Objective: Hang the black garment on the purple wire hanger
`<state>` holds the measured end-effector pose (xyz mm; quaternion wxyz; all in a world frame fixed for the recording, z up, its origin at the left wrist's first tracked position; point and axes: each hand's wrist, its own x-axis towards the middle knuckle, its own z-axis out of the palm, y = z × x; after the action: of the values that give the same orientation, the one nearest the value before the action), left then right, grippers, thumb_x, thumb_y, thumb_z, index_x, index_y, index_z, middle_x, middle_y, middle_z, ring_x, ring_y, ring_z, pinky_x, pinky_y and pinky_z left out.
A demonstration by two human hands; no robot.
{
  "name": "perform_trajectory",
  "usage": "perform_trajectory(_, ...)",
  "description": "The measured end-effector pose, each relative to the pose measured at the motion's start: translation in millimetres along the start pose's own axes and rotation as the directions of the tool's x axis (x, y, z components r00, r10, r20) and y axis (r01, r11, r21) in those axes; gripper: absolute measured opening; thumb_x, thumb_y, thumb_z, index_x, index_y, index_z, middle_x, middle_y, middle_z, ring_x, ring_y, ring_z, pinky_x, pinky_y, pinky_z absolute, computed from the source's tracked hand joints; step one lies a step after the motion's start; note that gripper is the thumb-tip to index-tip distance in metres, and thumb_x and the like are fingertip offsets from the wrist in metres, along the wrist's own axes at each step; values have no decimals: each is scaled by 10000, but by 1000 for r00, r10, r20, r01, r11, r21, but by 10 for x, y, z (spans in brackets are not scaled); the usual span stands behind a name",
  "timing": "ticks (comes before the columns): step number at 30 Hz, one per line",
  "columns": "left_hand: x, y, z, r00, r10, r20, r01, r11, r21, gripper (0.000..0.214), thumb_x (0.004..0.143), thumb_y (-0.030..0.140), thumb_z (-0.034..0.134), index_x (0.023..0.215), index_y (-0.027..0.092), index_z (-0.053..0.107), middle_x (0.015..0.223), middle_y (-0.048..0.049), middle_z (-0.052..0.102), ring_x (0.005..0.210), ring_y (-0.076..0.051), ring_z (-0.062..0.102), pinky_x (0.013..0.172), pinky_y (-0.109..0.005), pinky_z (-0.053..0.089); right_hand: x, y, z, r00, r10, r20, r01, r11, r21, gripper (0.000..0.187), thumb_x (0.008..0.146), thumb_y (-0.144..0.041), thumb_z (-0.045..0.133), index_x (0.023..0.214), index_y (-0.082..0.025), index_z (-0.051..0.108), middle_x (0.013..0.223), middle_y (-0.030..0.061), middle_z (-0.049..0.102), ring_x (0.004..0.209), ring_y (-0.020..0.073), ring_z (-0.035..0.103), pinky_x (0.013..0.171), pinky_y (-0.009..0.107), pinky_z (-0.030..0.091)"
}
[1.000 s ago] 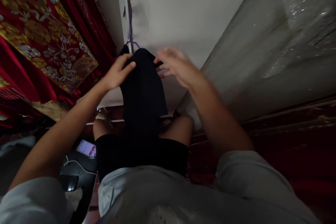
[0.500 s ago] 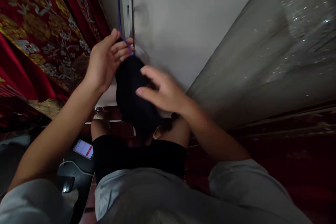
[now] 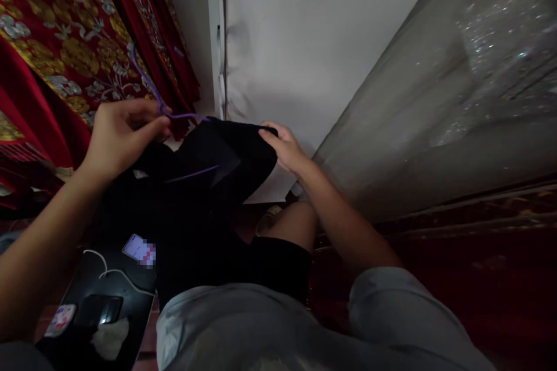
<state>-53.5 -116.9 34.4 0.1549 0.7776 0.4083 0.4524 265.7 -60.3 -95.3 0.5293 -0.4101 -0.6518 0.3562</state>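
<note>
A purple wire hanger (image 3: 150,86) has its hook tilted up to the left, against the red curtain. My left hand (image 3: 122,139) pinches the hanger at the base of the hook. From the hanger spreads a black garment (image 3: 255,153); its exact kind cannot be made out. My right hand (image 3: 285,148) is closed on the garment's right upper corner, thumb on top. A thin purple line of the hanger also shows within the dark cloth. The lower part of the garment merges with my black shorts, so its edge is hidden.
A red and gold embroidered curtain (image 3: 78,52) hangs at the left. Ahead stands a white panel (image 3: 326,40); a plastic-wrapped surface (image 3: 404,98) slopes at the right. A black seat (image 3: 82,278) at lower left bears a lit phone (image 3: 134,248) and a white cable (image 3: 126,276).
The hanger's hook has swung left and down, with my left hand now pinching it. My right hand has moved to the garment's corner, and the cloth is spread wider.
</note>
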Motion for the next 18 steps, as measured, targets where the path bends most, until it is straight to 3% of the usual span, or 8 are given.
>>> perform_trajectory(4, 278, -317, 133, 967, 139, -211, -132, 990, 48, 377, 857, 420, 816, 1141, 190, 725, 998, -31, 743, 883, -210, 678, 869, -407, 595, 182, -180, -77, 985, 56, -164, -44, 996, 77, 365, 961, -558, 536, 1005, -219, 662, 890, 81, 710, 958, 275, 709, 826, 459, 608)
perform_trajectory(8, 280, -314, 268, 863, 339, -374, -258, 933, 249, 272, 1010, 475, 619, 1197, 286, 681, 1201, -40, 646, 1170, -259, 580, 1056, -444, 479, 571, -338, -247, 965, 71, -254, -61, 997, 48, 380, 952, -571, 558, 910, -211, 674, 870, 85, 720, 974, 288, 706, 848, 470, 606)
perform_trajectory(10, 182, -258, 379, 817, 468, -337, -353, 868, 349, 284, 1062, 452, 501, 1190, 268, 675, 1136, -74, 648, 1170, -278, 580, 1051, -463, 451, 691, -382, -303, 951, 158, -265, -100, 971, 219, 346, 968, -518, 529, 867, -216, 662, 853, 73, 720, 971, 261, 705, 867, 439, 603)
perform_trajectory(12, 55, -251, 545, 840, 514, -173, -418, 817, 397, 316, 1073, 367, 443, 1235, 193, 652, 1029, -90, 668, 1012, -249, 633, 951, -433, 489, 715, -412, -316, 933, 274, -234, -139, 872, 469, 322, 992, -426, 449, 845, -218, 645, 850, 64, 723, 972, 224, 703, 884, 403, 599)
perform_trajectory(13, -9, -278, 645, 880, 469, -77, -405, 824, 396, 326, 1063, 319, 441, 1280, 159, 624, 979, -83, 675, 905, -220, 646, 872, -394, 508, 700, -418, -307, 926, 313, -211, -146, 813, 564, 323, 994, -391, 415, 841, -217, 640, 854, 62, 725, 973, 212, 702, 887, 393, 599)
perform_trajectory(15, -119, -391, 859, 961, 264, 86, -276, 875, 397, 403, 1023, 255, 481, 1407, 146, 534, 908, -52, 685, 741, -182, 641, 728, -321, 505, 656, -404, -275, 925, 329, -188, -135, 751, 647, 322, 990, -384, 407, 850, -215, 642, 864, 58, 729, 971, 208, 703, 875, 394, 604)
perform_trajectory(18, -214, -647, 1138, 979, -18, 202, -84, 871, 483, 536, 984, 236, 545, 1509, 174, 450, 845, -31, 701, 699, -211, 667, 664, -303, 496, 662, -315, -251, 939, 255, -228, -74, 802, 593, 294, 950, -484, 526, 865, -231, 648, 841, 44, 722, 951, 231, 703, 830, 415, 613)
